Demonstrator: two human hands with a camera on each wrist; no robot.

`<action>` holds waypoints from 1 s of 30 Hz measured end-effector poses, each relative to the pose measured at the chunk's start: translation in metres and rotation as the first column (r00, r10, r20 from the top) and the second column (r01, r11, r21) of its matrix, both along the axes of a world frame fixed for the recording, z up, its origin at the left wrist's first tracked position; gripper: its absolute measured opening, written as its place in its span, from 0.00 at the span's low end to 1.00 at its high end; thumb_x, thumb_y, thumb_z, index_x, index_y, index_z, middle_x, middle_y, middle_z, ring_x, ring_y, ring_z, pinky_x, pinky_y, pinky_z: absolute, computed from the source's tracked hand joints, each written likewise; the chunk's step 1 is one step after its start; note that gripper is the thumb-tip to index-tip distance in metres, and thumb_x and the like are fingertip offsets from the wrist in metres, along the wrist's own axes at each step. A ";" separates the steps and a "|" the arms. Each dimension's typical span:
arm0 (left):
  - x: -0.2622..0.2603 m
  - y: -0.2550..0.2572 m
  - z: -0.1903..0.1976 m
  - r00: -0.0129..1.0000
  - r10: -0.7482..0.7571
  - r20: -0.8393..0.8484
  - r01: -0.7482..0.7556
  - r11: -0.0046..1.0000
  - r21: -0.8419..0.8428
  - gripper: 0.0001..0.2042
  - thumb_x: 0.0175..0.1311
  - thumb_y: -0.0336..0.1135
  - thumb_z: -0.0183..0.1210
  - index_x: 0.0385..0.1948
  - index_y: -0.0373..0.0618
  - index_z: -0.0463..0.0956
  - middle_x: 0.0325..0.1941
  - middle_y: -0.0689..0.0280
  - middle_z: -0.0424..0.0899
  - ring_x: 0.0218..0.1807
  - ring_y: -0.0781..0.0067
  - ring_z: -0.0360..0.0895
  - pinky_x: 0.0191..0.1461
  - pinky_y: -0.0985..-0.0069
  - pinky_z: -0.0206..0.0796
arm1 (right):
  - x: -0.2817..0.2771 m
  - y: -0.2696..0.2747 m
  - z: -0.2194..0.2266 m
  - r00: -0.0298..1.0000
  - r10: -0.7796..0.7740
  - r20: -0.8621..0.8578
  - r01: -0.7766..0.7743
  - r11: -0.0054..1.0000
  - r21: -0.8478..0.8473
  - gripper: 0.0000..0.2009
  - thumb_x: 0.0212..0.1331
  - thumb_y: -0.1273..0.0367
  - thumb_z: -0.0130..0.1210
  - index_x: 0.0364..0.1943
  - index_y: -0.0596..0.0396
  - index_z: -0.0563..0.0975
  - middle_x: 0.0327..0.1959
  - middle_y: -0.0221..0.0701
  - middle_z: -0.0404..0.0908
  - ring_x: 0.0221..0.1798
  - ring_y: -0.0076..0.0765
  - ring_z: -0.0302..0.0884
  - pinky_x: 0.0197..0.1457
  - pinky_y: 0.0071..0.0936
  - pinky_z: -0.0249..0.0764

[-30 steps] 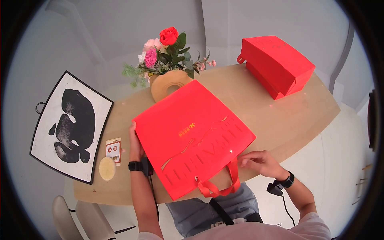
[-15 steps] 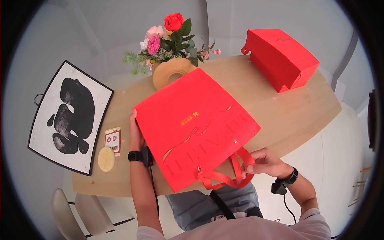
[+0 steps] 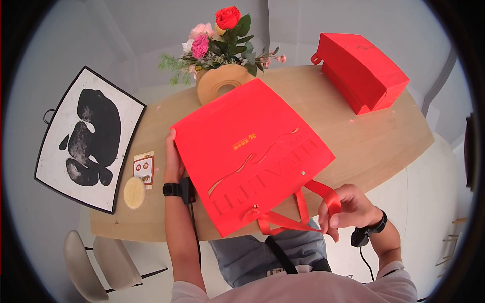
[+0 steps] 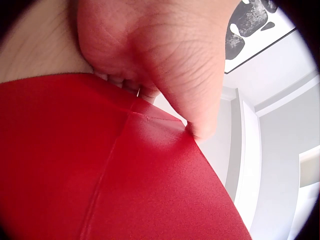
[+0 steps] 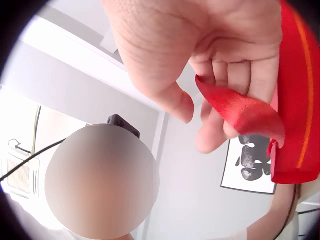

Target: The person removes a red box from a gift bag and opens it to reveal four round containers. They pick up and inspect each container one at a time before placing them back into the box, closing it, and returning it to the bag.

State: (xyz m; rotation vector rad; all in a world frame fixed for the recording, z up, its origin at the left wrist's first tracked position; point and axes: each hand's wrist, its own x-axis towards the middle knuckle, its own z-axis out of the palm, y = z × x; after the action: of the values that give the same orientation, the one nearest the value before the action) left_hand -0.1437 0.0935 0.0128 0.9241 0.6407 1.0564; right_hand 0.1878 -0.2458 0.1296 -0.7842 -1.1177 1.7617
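A red paper gift bag (image 3: 237, 126) lies tilted over the table's near edge, its face marked "HEALTH" turned up and its ribbon end toward the person. My left hand (image 3: 174, 160) grips the bag's left edge. In the left wrist view, the thumb of that hand (image 4: 175, 55) presses on the bag's corner, the other fingers partly hidden behind it. One red ribbon handle (image 3: 328, 194) runs through my right hand (image 3: 355, 206), off the bag's lower right side. The right wrist view shows the ribbon (image 5: 240, 110) lying across curled fingers, the thumb apart from it.
Behind the bag stands a round tan vase (image 3: 209, 86) of flowers (image 3: 222, 45). A second red bag (image 3: 364, 65) lies at the table's back right. On the left are a framed black-and-white picture (image 3: 70, 111), small cards (image 3: 144, 169) and a pale oval disc (image 3: 134, 193). Chairs (image 3: 116, 262) stand below left.
My right hand has come to the ribbon handle, taken it on its fingers and drawn it out to the right. The left hand keeps its grip on the bag's edge.
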 end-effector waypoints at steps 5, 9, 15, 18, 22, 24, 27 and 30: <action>-0.001 0.000 -0.003 0.998 0.013 -0.059 -0.013 1.000 0.000 0.35 0.67 0.66 0.50 0.61 0.41 0.71 0.60 0.59 0.79 0.58 0.65 0.78 0.60 0.68 0.73 | -0.010 -0.001 0.000 0.970 0.055 0.238 -0.045 0.998 -0.047 0.14 0.65 0.77 0.58 0.52 0.68 0.75 0.35 0.43 0.86 0.26 0.35 0.86 0.28 0.26 0.83; 0.001 0.000 -0.003 0.999 0.008 -0.046 -0.008 1.000 -0.001 0.35 0.67 0.66 0.51 0.61 0.42 0.71 0.59 0.59 0.79 0.57 0.65 0.79 0.59 0.68 0.73 | -0.009 0.001 -0.003 0.919 0.168 0.357 -0.071 0.960 -0.271 0.19 0.66 0.71 0.61 0.58 0.62 0.72 0.37 0.35 0.84 0.30 0.27 0.86 0.31 0.20 0.82; 0.001 -0.001 0.000 0.997 0.029 -0.068 -0.026 0.999 0.032 0.34 0.68 0.65 0.51 0.60 0.42 0.72 0.58 0.60 0.80 0.56 0.66 0.79 0.58 0.69 0.74 | -0.010 0.005 -0.032 0.854 0.182 0.488 -0.009 0.942 -0.336 0.19 0.66 0.62 0.64 0.54 0.58 0.77 0.33 0.28 0.84 0.29 0.20 0.82 0.30 0.17 0.76; 0.002 -0.003 0.002 0.998 0.033 -0.055 -0.033 0.999 -0.004 0.33 0.68 0.64 0.50 0.59 0.42 0.73 0.57 0.60 0.80 0.55 0.67 0.80 0.58 0.69 0.74 | -0.020 0.003 -0.054 0.813 0.120 0.570 -0.032 0.986 -0.162 0.16 0.64 0.62 0.66 0.50 0.58 0.81 0.32 0.25 0.82 0.27 0.18 0.77 0.31 0.17 0.72; 0.004 -0.008 0.009 0.998 0.035 -0.049 -0.035 0.999 0.014 0.32 0.71 0.60 0.49 0.60 0.37 0.71 0.60 0.56 0.80 0.60 0.63 0.78 0.64 0.66 0.71 | -0.038 0.006 -0.056 0.757 0.119 0.642 -0.091 0.993 -0.077 0.14 0.63 0.63 0.67 0.46 0.57 0.84 0.31 0.23 0.81 0.33 0.16 0.76 0.37 0.19 0.71; 0.004 -0.006 0.007 0.999 0.031 -0.025 -0.031 0.999 0.006 0.31 0.71 0.60 0.49 0.60 0.38 0.71 0.59 0.57 0.80 0.60 0.64 0.78 0.64 0.67 0.71 | -0.040 0.007 -0.055 0.793 0.179 0.582 -0.152 0.984 -0.095 0.14 0.63 0.63 0.67 0.46 0.57 0.84 0.29 0.23 0.80 0.32 0.17 0.75 0.36 0.19 0.70; 0.002 -0.002 0.002 0.997 0.037 -0.062 -0.035 0.999 0.031 0.32 0.70 0.63 0.49 0.60 0.41 0.73 0.58 0.60 0.80 0.57 0.66 0.79 0.58 0.70 0.74 | -0.043 0.010 -0.041 0.788 0.243 0.566 -0.252 0.966 -0.063 0.11 0.62 0.66 0.67 0.44 0.57 0.83 0.30 0.25 0.82 0.33 0.20 0.75 0.38 0.20 0.71; 0.001 0.000 -0.001 0.998 0.042 -0.051 -0.040 0.999 0.036 0.32 0.70 0.63 0.49 0.60 0.41 0.73 0.58 0.60 0.80 0.56 0.67 0.79 0.58 0.70 0.74 | -0.042 0.008 -0.027 0.842 0.218 0.493 -0.280 0.959 0.054 0.11 0.61 0.68 0.67 0.44 0.56 0.83 0.36 0.28 0.85 0.39 0.26 0.80 0.43 0.24 0.75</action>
State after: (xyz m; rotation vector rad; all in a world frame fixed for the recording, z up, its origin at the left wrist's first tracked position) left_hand -0.1425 0.0936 0.0121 0.9746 0.6887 1.0858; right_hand 0.1456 -0.2376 0.1022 -1.0778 -1.7149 1.7280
